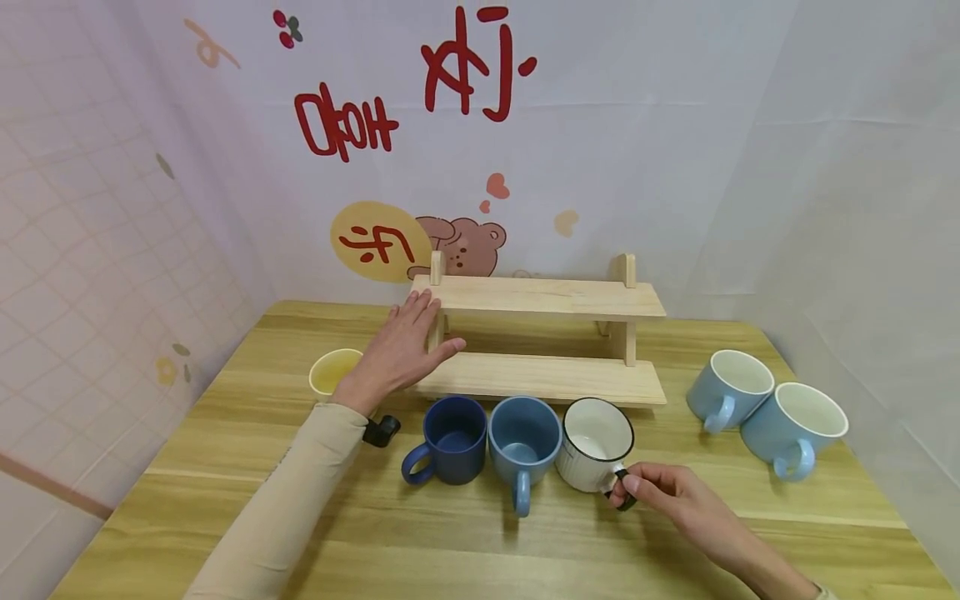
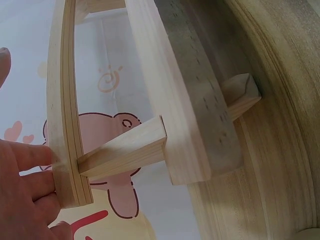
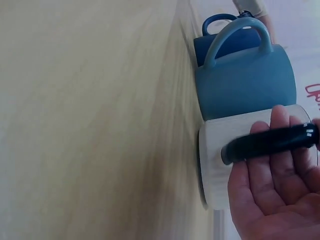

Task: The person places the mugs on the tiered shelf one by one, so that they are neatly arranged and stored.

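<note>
The right hand (image 1: 686, 508) pinches the white mug (image 1: 585, 467) just beyond its fingers, seemingly the grasping step, while the left hand's (image 1: 397, 350) extended fingers touch the wooden rack (image 1: 540, 296); lifting would call for firmness.

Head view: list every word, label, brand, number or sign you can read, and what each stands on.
"安", red, sideways, on the white cloth
"喜", red, sideways, on the same cloth
"乐", red, sideways, on the cloth's yellow oval
Too small to read: marks on the white mug and the left sleeve
</note>
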Tool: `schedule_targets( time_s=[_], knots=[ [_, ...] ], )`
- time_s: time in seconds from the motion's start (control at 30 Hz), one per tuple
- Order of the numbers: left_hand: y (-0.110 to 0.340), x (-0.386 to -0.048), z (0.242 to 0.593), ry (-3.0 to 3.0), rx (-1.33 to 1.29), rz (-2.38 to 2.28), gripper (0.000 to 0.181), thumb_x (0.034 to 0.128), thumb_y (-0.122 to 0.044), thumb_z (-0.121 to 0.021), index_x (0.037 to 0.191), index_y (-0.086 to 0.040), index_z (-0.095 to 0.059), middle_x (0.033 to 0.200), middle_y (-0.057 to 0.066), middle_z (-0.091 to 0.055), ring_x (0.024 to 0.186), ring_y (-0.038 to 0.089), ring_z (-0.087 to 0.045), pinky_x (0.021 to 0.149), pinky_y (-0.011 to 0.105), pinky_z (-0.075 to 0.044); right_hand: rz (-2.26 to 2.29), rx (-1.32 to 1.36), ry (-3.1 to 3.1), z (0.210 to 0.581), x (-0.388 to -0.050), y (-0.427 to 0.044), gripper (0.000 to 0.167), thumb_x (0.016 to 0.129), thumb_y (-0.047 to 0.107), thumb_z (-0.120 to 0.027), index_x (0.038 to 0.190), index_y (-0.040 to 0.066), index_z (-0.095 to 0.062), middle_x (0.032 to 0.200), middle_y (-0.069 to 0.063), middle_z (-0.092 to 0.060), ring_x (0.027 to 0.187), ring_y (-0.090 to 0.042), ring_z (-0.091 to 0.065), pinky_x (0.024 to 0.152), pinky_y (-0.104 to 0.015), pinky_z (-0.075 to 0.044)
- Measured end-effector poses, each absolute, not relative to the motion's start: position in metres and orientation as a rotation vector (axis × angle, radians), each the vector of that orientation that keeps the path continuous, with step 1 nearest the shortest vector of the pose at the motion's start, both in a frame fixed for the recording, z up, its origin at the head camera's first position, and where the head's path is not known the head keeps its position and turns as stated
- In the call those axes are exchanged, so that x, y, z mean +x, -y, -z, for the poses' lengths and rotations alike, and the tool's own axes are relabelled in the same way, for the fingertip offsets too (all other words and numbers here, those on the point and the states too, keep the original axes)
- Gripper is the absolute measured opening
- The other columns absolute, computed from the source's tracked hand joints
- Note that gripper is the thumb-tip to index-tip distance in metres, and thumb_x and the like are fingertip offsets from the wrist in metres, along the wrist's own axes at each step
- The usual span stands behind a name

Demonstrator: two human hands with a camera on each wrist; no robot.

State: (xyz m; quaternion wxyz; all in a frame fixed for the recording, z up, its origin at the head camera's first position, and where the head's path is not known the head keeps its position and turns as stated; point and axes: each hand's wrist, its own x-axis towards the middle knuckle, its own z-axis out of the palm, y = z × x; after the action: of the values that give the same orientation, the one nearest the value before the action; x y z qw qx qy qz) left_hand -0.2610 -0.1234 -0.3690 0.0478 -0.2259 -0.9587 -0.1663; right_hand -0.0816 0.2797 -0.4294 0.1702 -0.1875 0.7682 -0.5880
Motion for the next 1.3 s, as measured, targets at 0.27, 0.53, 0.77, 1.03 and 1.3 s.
schedule_targets(
  time_s=[0.27,0.53,0.77,1.03,1.3],
  knots=[
    [0.124,-0.262,0.371,2.913,-0.699,0.524,0.097,0.0998,-0.071,-0.043,0.162,0.001,-0.027,0.171,0.018,-0.016,0.159,0.034,-0.006,0.127,0.054,-0.008,1.666,-0.454,-2.322,0.417,-0.077,-0.283,0.031,0.113,0.013,-0.041,0.111,-0.001,-0.069,0.107,-0.018,-0.071,0.105,-0.017,-0.067,0.094,-0.022,-0.051],
    [0.125,-0.262,0.37,2.908,-0.695,0.542,0.094,0.1008,-0.069,-0.044,0.162,0.001,-0.028,0.171,0.017,-0.017,0.159,0.033,-0.006,0.127,0.052,-0.007,1.907,-0.617,-2.264,0.395,-0.081,-0.289,0.032,0.112,0.001,-0.034,0.112,-0.01,-0.063,0.109,-0.013,-0.072,0.11,-0.015,-0.066,0.1,-0.019,-0.047],
    [0.124,-0.261,0.37,2.907,-0.696,0.552,0.095,0.1005,-0.07,-0.044,0.162,0.0,-0.028,0.172,0.017,-0.017,0.159,0.033,-0.006,0.127,0.053,-0.008,2.176,-0.737,-2.155,0.37,-0.097,-0.289,0.033,0.111,-0.005,-0.031,0.112,-0.013,-0.063,0.11,-0.005,-0.071,0.112,-0.016,-0.067,0.102,-0.022,-0.049],
    [0.122,-0.261,0.372,2.903,-0.699,0.569,0.096,0.1001,-0.072,-0.042,0.162,-0.001,-0.028,0.172,0.016,-0.015,0.16,0.032,-0.005,0.127,0.052,-0.008,2.436,-0.748,-2.044,0.35,-0.121,-0.284,0.032,0.112,-0.002,-0.032,0.113,-0.013,-0.063,0.112,-0.01,-0.071,0.113,-0.02,-0.067,0.105,-0.024,-0.049],
    [0.123,-0.26,0.372,2.909,-0.678,0.593,0.094,0.1005,-0.069,-0.044,0.162,0.0,-0.028,0.172,0.015,-0.015,0.16,0.031,-0.004,0.128,0.051,-0.008,2.505,-0.608,-2.107,0.336,-0.154,-0.274,0.03,0.112,0.011,-0.045,0.114,-0.012,-0.064,0.11,-0.009,-0.069,0.11,-0.018,-0.063,0.104,-0.023,-0.048]
  ],
)
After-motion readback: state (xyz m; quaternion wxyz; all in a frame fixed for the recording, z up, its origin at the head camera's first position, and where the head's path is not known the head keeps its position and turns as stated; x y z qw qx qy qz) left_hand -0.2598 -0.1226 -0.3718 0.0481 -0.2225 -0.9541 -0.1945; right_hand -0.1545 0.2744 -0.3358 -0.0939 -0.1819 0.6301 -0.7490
